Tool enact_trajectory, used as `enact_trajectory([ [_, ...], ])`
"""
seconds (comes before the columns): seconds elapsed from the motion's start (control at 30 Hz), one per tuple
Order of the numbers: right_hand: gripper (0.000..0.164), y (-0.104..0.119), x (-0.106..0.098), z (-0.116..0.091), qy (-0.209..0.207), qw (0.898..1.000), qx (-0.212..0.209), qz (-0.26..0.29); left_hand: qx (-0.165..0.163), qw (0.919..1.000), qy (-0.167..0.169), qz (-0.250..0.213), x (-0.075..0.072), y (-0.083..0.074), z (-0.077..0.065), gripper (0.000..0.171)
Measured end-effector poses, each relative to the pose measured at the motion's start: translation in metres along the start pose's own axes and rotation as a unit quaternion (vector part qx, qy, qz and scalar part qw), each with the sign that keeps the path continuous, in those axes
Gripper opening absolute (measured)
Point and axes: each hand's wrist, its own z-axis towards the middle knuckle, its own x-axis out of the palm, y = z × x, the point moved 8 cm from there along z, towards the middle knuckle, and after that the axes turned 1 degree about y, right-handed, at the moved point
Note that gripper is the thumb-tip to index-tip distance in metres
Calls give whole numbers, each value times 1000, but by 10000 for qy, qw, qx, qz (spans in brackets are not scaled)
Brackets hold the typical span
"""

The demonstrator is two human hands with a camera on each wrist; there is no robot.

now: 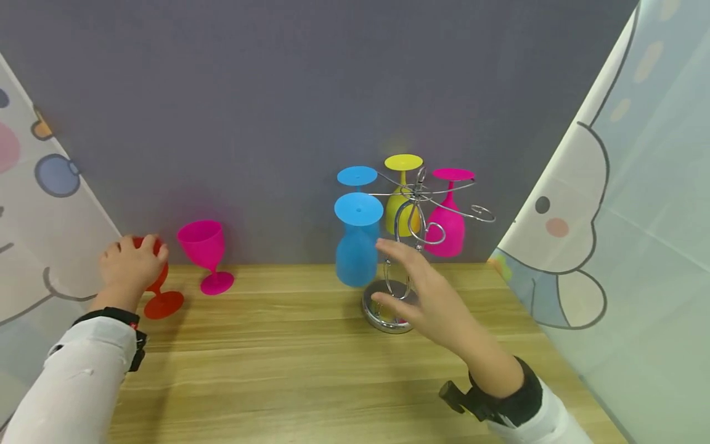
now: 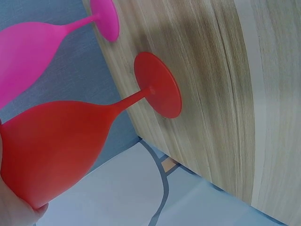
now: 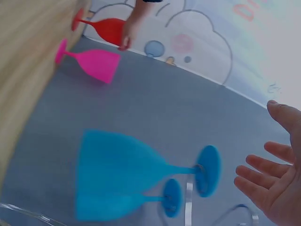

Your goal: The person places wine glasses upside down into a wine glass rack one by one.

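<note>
At the left of the head view my left hand (image 1: pixel 130 268) grips the bowl of a red plastic goblet (image 2: pixel 61 146) from above, fingers curled over its rim. Its round foot is down on the wooden table. Just right of it a pink goblet (image 1: pixel 202 243) stands upright. My right hand (image 1: pixel 435 302) holds nothing; thumb and fingers are spread apart in front of a chrome goblet rack (image 1: pixel 378 320). Two blue goblets (image 1: pixel 357 256) hang upside down by their feet on the rack's left side, close to my right fingertips. The left wrist view shows only part of my gripping hand.
A yellow goblet (image 1: pixel 396 209) and another pink goblet (image 1: pixel 448 231) also hang inverted from the rack's wire arms. Behind the wooden table (image 1: pixel 277 370) rises a grey wall (image 1: pixel 249 123). Cartoon-printed panels (image 1: pixel 577 246) flank it on both sides.
</note>
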Motion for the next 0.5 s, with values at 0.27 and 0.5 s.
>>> enact_trajectory([
  [0.27,58,15,-53,24,-674,9953,-682,-118,52,10000,-37,-39,-2,0,2,51],
  [0.5,57,0,-83,57,-452,9962,-194,-719,-45,10000,-1,4,-3,3,2,51],
])
